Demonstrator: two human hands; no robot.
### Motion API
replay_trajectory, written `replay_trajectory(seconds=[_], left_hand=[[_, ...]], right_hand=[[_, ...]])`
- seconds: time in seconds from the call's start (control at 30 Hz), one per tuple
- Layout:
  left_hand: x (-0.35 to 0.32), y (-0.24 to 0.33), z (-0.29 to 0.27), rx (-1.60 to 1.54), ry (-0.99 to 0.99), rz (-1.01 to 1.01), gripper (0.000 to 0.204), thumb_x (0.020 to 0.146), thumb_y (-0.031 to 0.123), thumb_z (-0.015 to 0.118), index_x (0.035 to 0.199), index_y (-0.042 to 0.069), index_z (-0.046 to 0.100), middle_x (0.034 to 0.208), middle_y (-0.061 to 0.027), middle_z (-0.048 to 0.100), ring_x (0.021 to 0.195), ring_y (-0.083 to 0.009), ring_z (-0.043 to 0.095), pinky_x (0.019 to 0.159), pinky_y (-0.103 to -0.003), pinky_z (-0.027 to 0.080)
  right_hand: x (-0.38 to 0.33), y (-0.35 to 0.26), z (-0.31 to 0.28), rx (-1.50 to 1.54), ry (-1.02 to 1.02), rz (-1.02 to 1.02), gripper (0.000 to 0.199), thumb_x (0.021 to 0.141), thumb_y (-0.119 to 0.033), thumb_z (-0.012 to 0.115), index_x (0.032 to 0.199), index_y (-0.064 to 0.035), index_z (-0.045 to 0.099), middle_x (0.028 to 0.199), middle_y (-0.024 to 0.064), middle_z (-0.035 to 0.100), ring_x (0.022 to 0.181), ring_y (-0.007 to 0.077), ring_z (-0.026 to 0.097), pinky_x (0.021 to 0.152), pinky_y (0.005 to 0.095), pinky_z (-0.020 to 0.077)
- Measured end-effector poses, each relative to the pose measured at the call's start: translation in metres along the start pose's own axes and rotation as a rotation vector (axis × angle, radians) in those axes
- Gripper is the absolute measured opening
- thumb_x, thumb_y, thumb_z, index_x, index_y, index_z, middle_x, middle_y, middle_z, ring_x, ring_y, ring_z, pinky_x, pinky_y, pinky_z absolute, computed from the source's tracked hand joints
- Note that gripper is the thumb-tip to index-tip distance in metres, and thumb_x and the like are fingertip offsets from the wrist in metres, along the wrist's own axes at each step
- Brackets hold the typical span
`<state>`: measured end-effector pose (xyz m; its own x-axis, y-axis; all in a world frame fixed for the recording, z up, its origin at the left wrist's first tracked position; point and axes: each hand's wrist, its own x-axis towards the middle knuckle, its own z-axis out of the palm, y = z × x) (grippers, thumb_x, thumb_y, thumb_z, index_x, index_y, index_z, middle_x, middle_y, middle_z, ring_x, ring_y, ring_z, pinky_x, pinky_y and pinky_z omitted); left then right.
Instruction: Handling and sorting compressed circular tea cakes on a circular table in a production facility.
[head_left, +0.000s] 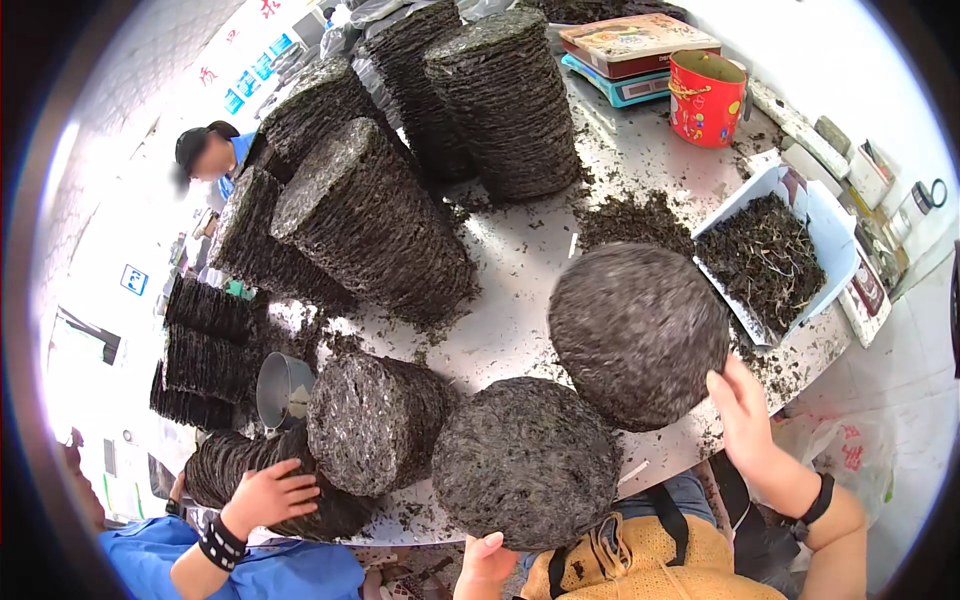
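My left hand [487, 562] grips the lower edge of a round, dark sheet of dried seaweed [527, 460], with the thumb on its face and the other fingers hidden beneath. My right hand [742, 415] pinches the right edge of a second seaweed round [638, 335], which is smeared by motion and held over the table. The two rounds lie side by side in view, their edges close together. Just left of the left-hand round stands a short stack of seaweed rounds [372, 424].
Tall seaweed stacks [375, 225] cover the table's far left. A co-worker's hand [270, 497] rests on a tipped stack [225, 468] beside a grey metal cup [285, 390]. At right are a blue-white bin of seaweed scraps [765, 262], a red bucket [705, 105] and a scale [625, 88] bearing a tin.
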<state>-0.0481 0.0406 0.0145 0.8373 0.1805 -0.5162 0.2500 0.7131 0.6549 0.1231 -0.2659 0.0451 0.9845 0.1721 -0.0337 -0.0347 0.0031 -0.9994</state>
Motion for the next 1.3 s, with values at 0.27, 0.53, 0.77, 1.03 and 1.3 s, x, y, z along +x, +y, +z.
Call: replay_trajectory(seconds=[0.27,0.53,0.77,1.03,1.3], left_hand=[[-0.003,-0.009,-0.013,0.211,-0.024,0.097,0.09,0.063,0.035,0.079,0.138,0.006,0.038,0.134,-0.0137,0.049,0.121,-0.0356,0.049,0.103,-0.054,0.039],[0.003,-0.012,0.019,0.132,-0.065,0.091,0.092,0.062,0.037,0.081,0.138,0.007,0.039,0.134,-0.0133,0.049,0.121,-0.035,0.049,0.104,-0.053,0.039],[0.003,-0.01,0.024,0.077,-0.055,0.122,0.093,0.062,0.039,0.082,0.138,0.007,0.039,0.134,-0.0129,0.049,0.122,-0.0344,0.048,0.104,-0.052,0.039],[0.009,-0.007,0.02,0.042,-0.046,0.122,0.095,0.061,0.041,0.084,0.138,0.007,0.04,0.134,-0.0125,0.049,0.122,-0.0338,0.048,0.105,-0.052,0.038],[-0.003,-0.007,-0.003,0.035,-0.052,0.132,0.097,0.06,0.043,0.085,0.137,0.007,0.041,0.135,-0.0121,0.05,0.123,-0.0332,0.048,0.106,-0.051,0.038]], right_hand=[[-0.019,-0.011,0.038,-0.408,-0.554,-0.41,0.063,0.087,-0.036,0.067,0.135,-0.0019,0.045,0.141,0.019,0.043,0.131,0.0325,0.041,0.107,0.0443,0.0339],[-0.033,0.002,0.069,-0.422,-0.593,-0.49,0.049,0.094,-0.031,0.056,0.132,-0.0024,0.049,0.138,0.0163,0.049,0.123,0.0292,0.051,0.099,0.0374,0.0448],[0.011,0.043,-0.006,0.039,0.252,-0.091,0.048,0.096,-0.018,0.056,0.137,0.0015,0.042,0.13,0.0176,0.052,0.125,0.0236,0.047,0.104,0.0351,0.0373],[-0.025,-0.005,0.048,-0.357,-0.545,-0.368,0.065,0.084,-0.043,0.068,0.131,-0.002,0.05,0.136,0.0171,0.049,0.122,0.0324,0.05,0.102,0.0426,0.0395],[-0.039,0.006,0.085,-0.373,-0.565,-0.643,0.054,0.089,-0.037,0.063,0.129,-0.0024,0.052,0.137,0.0137,0.049,0.123,0.0276,0.05,0.105,0.0408,0.04]])
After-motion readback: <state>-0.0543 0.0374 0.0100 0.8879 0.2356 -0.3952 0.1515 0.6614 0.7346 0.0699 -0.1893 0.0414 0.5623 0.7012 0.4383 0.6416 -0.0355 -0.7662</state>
